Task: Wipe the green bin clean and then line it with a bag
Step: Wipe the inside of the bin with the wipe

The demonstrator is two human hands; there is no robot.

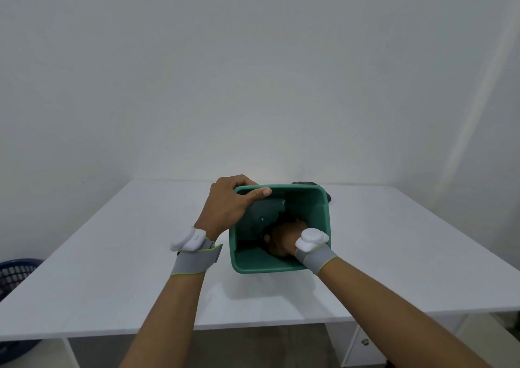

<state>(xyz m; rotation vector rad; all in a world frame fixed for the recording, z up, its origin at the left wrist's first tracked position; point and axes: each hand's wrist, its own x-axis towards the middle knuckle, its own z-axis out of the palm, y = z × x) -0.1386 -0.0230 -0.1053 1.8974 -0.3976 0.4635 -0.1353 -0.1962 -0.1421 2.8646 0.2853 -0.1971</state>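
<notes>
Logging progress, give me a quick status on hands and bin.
Left hand grips the green bin at its far-left rim. Right hand deep inside, grip unclear. No bag lining it. Dark object behind the bin.

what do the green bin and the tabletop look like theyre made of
Green bin: likely moulded plastic, with smooth single-colour walls, a rounded rim and a soft sheen. Tabletop: seemingly white laminate or painted board, flat and matte with a thin straight edge; the core does not show.

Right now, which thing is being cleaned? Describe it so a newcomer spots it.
On the white table, near its middle, stands the green bin. It is open-topped; the left hand grips its rim, and the right hand reaches inside.
</notes>
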